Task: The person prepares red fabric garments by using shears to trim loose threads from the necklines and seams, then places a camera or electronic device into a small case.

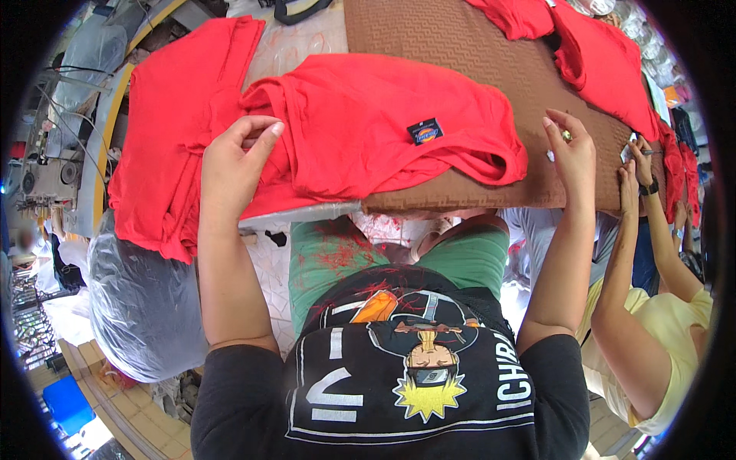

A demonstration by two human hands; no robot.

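A red T-shirt (368, 123) lies folded on a brown textured pad (475, 54), with a small dark label (425, 131) sewn on its front. My left hand (230, 165) rests on the shirt's left edge, fingers pinching a fold of the red cloth. My right hand (571, 153) hovers at the pad's right front corner, fingers spread, holding nothing; it lies just right of the shirt's hem.
More red garments are piled at the left (180, 115) and at the far right (598, 61). A clear plastic bag (142, 299) bulges below the table's left side. Another person's arm and hand (636, 199) reach in at the right, in a yellow shirt.
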